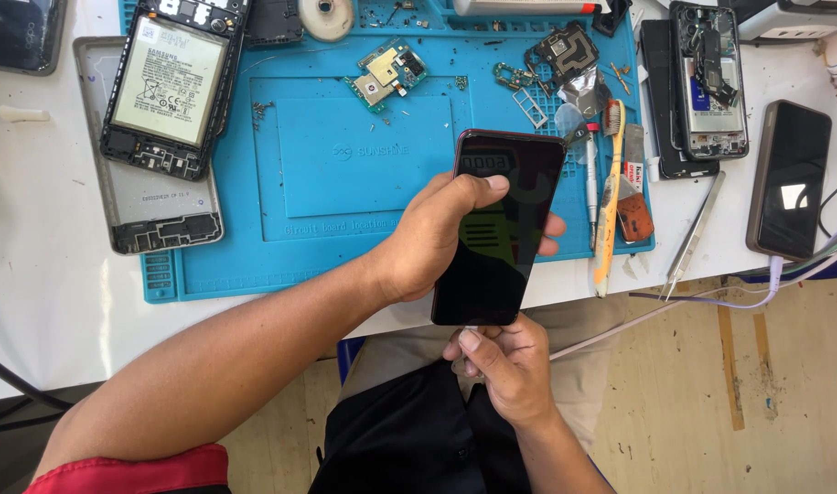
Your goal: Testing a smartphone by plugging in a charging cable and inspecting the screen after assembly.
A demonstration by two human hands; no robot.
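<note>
My left hand (pixel 432 238) grips a black smartphone (pixel 501 229) with a dark red edge, screen up, thumb across its upper left and fingertips showing at its right side. The phone is held over the front edge of the table. My right hand (pixel 505 366) is just below the phone's bottom end, pinching the white plug of a pale cable (pixel 620 320) at the phone's lower port. The screen is dark and reflective.
A blue repair mat (pixel 345 155) carries circuit boards (pixel 386 73), small parts and a yellow toothbrush (pixel 607 201). An opened phone with its battery showing (pixel 167 87) lies on a grey back cover at left. More phones (pixel 789 178), an opened phone frame (pixel 707 78) and tweezers (pixel 693 238) lie at right.
</note>
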